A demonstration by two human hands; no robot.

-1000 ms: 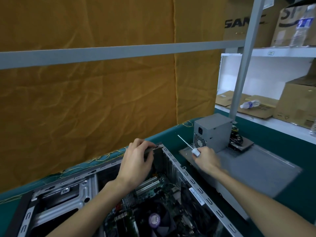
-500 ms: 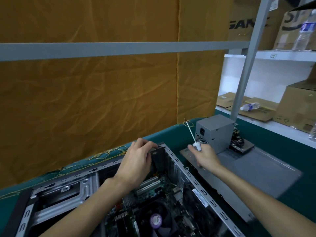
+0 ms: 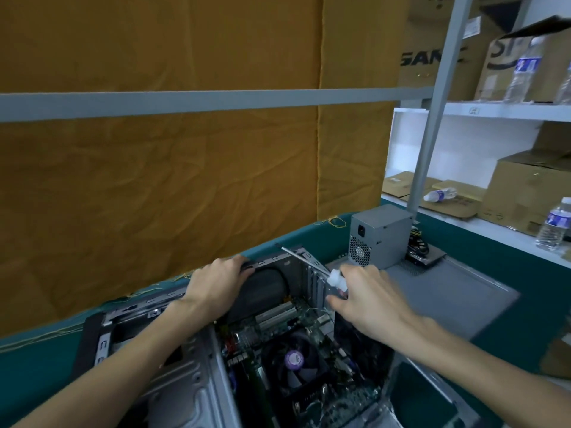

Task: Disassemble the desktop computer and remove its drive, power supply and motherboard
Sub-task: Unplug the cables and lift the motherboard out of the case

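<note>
Open grey steel computer case point(image 3: 197, 381) is steadied at its far rim by left hand point(image 3: 213, 285); white-handled screwdriver point(image 3: 335, 278) is gripped in right hand point(image 3: 367, 298). Tip should be seated squarely on green motherboard point(image 3: 296, 332) screws inside case.

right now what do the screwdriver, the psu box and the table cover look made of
Screwdriver: thin shiny metal shaft, whitish translucent handle, likely plastic.
Power supply box: matte grey sheet metal, punched vent grille.
Table cover: teal, dull, looks like fabric or mat; hard to tell.
</note>
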